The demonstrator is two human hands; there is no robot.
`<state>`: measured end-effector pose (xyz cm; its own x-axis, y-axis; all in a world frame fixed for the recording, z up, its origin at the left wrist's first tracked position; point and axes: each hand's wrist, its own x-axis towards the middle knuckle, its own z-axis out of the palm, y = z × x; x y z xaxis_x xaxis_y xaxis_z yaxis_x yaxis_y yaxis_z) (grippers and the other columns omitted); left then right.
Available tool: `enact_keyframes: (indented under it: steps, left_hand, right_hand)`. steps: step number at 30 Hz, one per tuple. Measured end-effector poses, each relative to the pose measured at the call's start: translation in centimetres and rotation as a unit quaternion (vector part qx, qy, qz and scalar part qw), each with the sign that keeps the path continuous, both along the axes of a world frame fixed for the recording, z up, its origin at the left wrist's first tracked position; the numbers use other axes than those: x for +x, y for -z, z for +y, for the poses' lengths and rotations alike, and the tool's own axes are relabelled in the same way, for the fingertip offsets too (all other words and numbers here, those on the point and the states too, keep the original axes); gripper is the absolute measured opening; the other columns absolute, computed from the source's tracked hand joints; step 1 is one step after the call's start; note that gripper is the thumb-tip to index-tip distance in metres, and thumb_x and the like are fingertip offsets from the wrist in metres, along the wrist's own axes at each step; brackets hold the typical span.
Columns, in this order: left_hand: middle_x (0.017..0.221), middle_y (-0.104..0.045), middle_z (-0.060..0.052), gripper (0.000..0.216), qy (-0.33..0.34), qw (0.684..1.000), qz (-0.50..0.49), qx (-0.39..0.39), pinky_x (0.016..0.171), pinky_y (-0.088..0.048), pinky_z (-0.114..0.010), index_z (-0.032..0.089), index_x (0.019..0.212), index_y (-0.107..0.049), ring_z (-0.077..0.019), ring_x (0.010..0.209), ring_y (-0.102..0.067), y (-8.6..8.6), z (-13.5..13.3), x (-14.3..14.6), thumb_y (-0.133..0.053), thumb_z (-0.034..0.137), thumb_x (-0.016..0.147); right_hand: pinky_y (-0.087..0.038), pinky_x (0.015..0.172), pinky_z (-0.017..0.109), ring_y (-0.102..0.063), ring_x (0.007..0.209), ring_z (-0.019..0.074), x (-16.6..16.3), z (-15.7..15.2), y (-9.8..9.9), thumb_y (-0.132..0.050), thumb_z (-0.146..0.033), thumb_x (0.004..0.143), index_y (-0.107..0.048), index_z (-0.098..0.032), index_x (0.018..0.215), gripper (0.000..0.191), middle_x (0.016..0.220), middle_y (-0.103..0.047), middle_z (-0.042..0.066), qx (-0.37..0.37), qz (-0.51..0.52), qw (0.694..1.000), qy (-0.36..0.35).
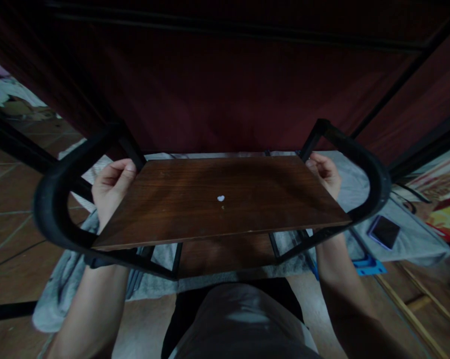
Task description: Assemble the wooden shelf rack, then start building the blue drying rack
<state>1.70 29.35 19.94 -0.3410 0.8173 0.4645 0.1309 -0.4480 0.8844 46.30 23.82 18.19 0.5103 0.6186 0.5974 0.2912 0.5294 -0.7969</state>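
Note:
A brown wood-grain board (225, 192) lies level in front of me, with a small white heart-shaped mark (221, 198) near its middle. It sits between the curved ends of a black frame (376, 172). My left hand (114, 182) is closed in a pinch against the frame's bar at the board's far left corner. At the far right corner, my right hand (325, 172) pinches beside the matching bar. Whatever is between the fingertips of either hand is too small or hidden to make out. Below the board a second brown panel (226, 252) shows between black legs.
A dark red panelled surface (228, 89) rises directly behind the board. Grey cloth (415, 244) lies under the frame, with a dark phone (383, 232) on it at right. A blue object (370, 265) and a wooden frame (415, 304) lie lower right. Tiled floor (15, 199) spreads left.

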Motion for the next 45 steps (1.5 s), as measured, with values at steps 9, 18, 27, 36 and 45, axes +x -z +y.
enact_keyframes:
  steps: [9,18,27,36,45]
  left_hand:
    - [0.078,-0.066,0.002,0.050,-0.015,1.000,0.005,0.005,0.065,-0.048,-0.022,0.017,0.094,-0.074,-0.0091,0.068,-0.055,0.4,0.1,-0.2,-0.086,0.060,0.071]
    - [0.070,-0.063,0.002,0.052,-0.020,1.000,-0.001,0.013,0.054,-0.040,-0.019,0.016,0.089,-0.075,-0.0077,0.061,-0.051,-0.6,0.5,0.2,-0.087,0.061,0.066]
    - [0.079,-0.066,0.002,0.044,-0.003,1.000,0.003,0.007,0.063,-0.042,-0.020,0.017,0.097,-0.076,-0.0071,0.066,-0.052,0.5,0.1,-0.4,-0.086,0.052,0.074]
    - [0.073,-0.062,0.000,0.049,-0.019,1.000,0.004,0.005,0.057,-0.039,-0.022,0.017,0.086,-0.073,-0.0095,0.061,-0.049,-0.5,0.3,0.2,-0.085,0.061,0.068]
    - [0.077,-0.064,0.001,0.045,-0.001,1.000,-0.015,-0.010,0.059,-0.043,-0.020,0.017,0.090,-0.074,-0.0085,0.065,-0.052,0.1,-0.4,0.0,-0.087,0.056,0.071]
  right_hand:
    - [-0.056,0.072,0.032,-0.066,0.081,0.0170,0.4,0.4,-1.0,-0.074,-0.055,0.086,-0.072,-0.026,0.096,0.030,0.088,-0.069,0.000,0.004,-0.022,1.000,0.003]
    - [-0.055,0.066,0.032,-0.066,0.076,0.0172,0.0,-0.1,0.0,-0.074,-0.057,0.084,-0.070,-0.027,0.103,0.036,0.085,-0.068,0.000,-0.010,-0.009,1.000,-0.011]
    - [-0.056,0.076,0.034,-0.067,0.083,0.0180,0.1,0.5,-1.2,-0.072,-0.055,0.087,-0.071,-0.027,0.097,0.030,0.089,-0.070,0.000,0.007,-0.037,0.999,-0.003]
    - [-0.055,0.067,0.034,-0.066,0.079,0.0192,-0.2,0.0,0.2,-0.071,-0.056,0.087,-0.070,-0.030,0.102,0.029,0.086,-0.068,0.000,-0.008,-0.013,1.000,0.007]
    - [-0.056,0.073,0.035,-0.063,0.078,0.0173,-0.4,0.0,-1.5,-0.074,-0.055,0.085,-0.071,-0.026,0.095,0.030,0.086,-0.066,0.000,0.009,-0.033,0.999,0.025]
